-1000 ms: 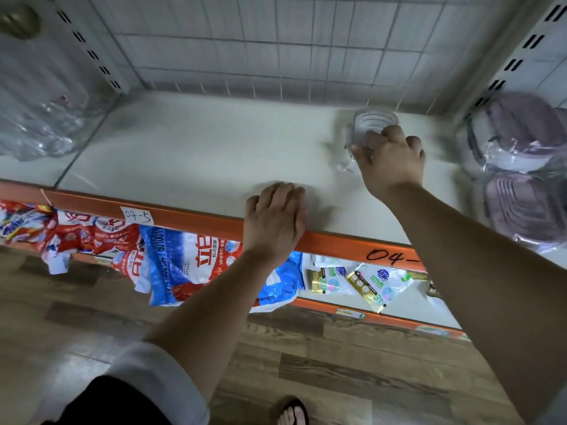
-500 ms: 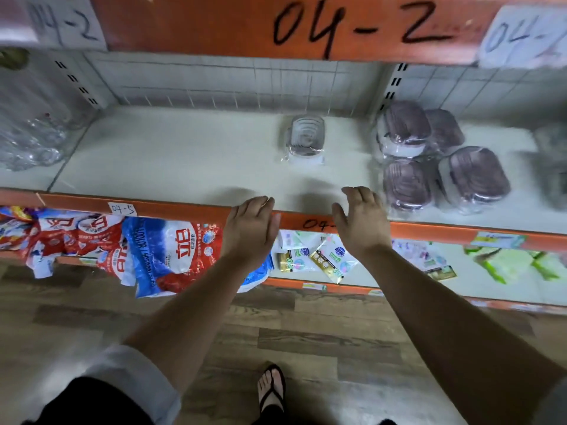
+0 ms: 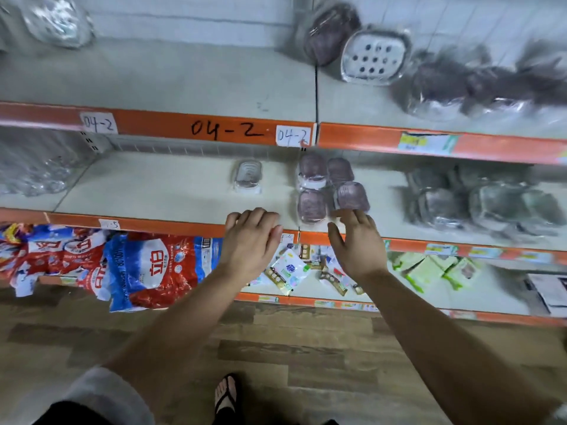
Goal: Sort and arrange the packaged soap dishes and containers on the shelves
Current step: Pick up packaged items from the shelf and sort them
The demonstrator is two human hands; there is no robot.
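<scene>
**Middle shelf (image 3: 153,191).** One clear soap dish (image 3: 248,176) in its wrapper lies alone on the bare board. It is at twelve o'clock from the left hand (image 3: 250,240) and apart from it. At three o'clock from that dish, across the shelf joint, four purple soap dishes (image 3: 331,185) in wrappers lie in a tight two-by-two cluster.

**Left hand.** It is palm down over the orange front edge (image 3: 138,225) of the middle shelf, fingers together and loosely bent, holding nothing. Whether it bears on the edge cannot be told.

**Right hand (image 3: 357,243).** It is palm down with the thumb spread toward nine o'clock and the fingers straight, pointing to twelve o'clock, holding nothing. The fingertips are blurred and lie at the near rim of the cluster. Contact cannot be confirmed.

**Rest of the middle shelf.** At three o'clock from the cluster lies a blurred heap of grey wrapped containers (image 3: 491,204). At the far nine o'clock end are crumpled clear plastic packs (image 3: 36,176).

**Upper shelf (image 3: 184,78).** The edge is marked "04-2" (image 3: 227,130).
- A tilted purple dish (image 3: 329,35) lies near the joint.
- A pale perforated dish (image 3: 376,53) lies just beside it at three o'clock.
- A blurred dark pile (image 3: 491,84) lies beyond that.

**Lower shelf.**
- Red and blue detergent bags (image 3: 147,268) overhang at eight o'clock from the left hand.
- Small sachets (image 3: 285,268) lie between the wrists.
- Green packs (image 3: 429,268) lie at four o'clock from the right hand.

A sandalled foot (image 3: 227,394) stands at six o'clock.
</scene>
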